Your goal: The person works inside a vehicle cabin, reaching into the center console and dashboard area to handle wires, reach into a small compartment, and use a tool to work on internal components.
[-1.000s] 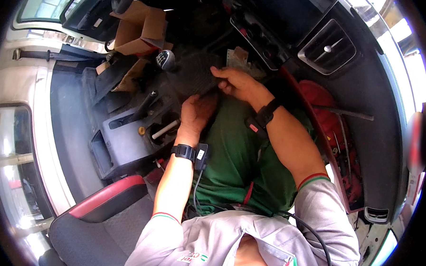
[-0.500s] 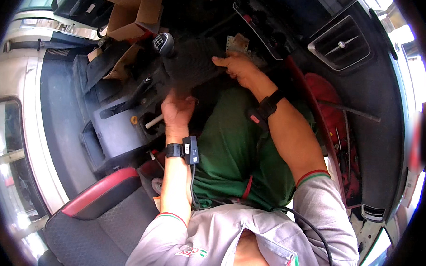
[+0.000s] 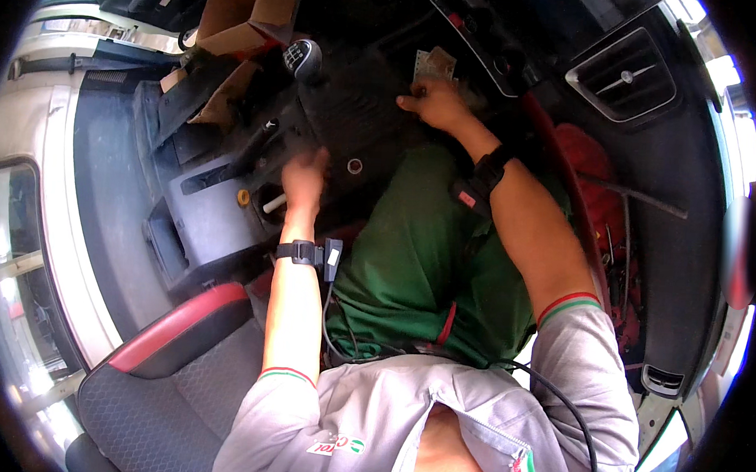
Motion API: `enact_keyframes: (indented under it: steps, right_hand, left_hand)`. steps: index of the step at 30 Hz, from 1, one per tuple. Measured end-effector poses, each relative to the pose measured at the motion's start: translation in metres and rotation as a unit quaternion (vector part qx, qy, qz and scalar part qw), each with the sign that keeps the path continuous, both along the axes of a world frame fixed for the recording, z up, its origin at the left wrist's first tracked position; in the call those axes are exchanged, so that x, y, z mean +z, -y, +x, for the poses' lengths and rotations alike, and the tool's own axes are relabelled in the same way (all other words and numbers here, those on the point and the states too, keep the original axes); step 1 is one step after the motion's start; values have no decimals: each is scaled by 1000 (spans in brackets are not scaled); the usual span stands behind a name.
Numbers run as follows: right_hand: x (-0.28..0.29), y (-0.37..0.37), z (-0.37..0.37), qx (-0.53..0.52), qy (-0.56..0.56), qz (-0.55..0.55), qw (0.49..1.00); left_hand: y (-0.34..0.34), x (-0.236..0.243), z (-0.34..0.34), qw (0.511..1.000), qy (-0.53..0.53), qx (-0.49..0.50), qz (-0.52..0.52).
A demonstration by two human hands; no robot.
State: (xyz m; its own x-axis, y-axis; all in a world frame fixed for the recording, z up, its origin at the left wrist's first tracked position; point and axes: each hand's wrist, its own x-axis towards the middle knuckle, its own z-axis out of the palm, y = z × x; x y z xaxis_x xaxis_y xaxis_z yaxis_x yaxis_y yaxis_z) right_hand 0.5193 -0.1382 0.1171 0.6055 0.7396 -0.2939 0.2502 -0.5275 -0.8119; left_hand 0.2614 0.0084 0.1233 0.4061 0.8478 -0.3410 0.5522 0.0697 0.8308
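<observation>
My left hand (image 3: 304, 182) is over the dark centre console, just beyond a short white rod-like handle (image 3: 274, 204). Its fingers are smeared by motion, so their grip cannot be told. A small light-rimmed ring (image 3: 355, 166) shows to the right of that hand. My right hand (image 3: 439, 104) is farther off, at the right edge of a textured black panel (image 3: 350, 108). The thumb sticks out to the left, apart from the partly bent fingers, and I see nothing between them. A gear lever (image 3: 302, 60) with a rounded knob rises at the panel's far left.
An open cardboard box (image 3: 236, 19) stands at the far left. A grey console tray (image 3: 214, 220) is beside the passenger seat (image 3: 186, 371). On the right are an air vent (image 3: 625, 76) and a red pouch (image 3: 588, 169) with tools. A cable (image 3: 569, 405) runs along my right side.
My left hand has moved left, uncovering the ring beside it. My right hand has shifted slightly right along the panel. The whole view has also shifted a little.
</observation>
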Motion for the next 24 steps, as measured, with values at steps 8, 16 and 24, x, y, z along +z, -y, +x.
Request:
enact_keyframes:
  steps: [8,16,24]
  right_hand:
    - [16,1,-1,39,95,-22,994]
    - [23,1,-2,70,116,-89,987]
    - [11,-5,-7,14,87,-87,992]
  left_hand:
    - [-1,5,4,924,-216,-119,294]
    - [12,13,4,930,-217,-94,280]
    - [-2,3,6,919,-256,-51,297]
